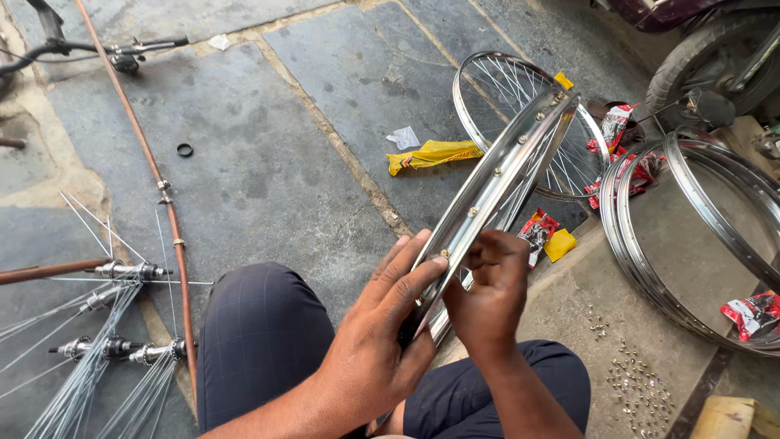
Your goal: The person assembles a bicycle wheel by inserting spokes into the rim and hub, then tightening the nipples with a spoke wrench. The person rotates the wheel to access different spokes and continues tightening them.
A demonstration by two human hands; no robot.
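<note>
A shiny chrome wheel rim (497,173) with brass nipples and thin spokes stands on edge in front of me, running from my lap up toward the right. My left hand (382,325) grips the rim's near part, fingers across its outer channel. My right hand (487,293) is closed on the rim's inner side, fingertips pinched at a spoke nipple; what they pinch is hidden. My knees in dark trousers (264,333) lie below.
Bare chrome rims (650,268) lie stacked at right, with loose brass nipples (638,386) scattered on the stone floor. A spoked wheel (487,89) lies behind. Hubs with loose spokes (122,272) lie at left beside a copper-coloured tube (166,203). Yellow and red wrappers and a scooter tyre (699,57) are nearby.
</note>
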